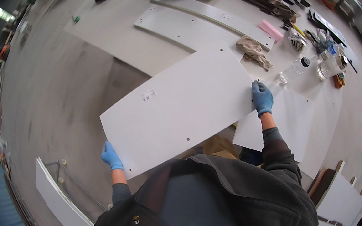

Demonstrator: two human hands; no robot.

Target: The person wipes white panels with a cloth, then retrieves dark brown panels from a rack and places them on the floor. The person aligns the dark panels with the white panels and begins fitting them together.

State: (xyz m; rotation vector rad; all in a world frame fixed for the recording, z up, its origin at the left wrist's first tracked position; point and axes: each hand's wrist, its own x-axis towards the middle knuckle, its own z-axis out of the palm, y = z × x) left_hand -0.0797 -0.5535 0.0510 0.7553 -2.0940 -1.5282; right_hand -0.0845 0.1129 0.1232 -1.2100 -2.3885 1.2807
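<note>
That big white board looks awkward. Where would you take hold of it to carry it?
Probably by its two short ends, as here: the left hand at the near corner, the right hand on the far edge. The white board is long, flat and thin, so a wide grip from opposite ends should keep it from tipping or flexing.

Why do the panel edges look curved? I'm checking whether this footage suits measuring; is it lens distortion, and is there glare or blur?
Head view: fisheye bends straight edges, so the white panel held by the left hand and right hand bows; black vignette rings the rim; ceiling lights blow out at the upper corners; centre sharp, shadows soft.
</note>
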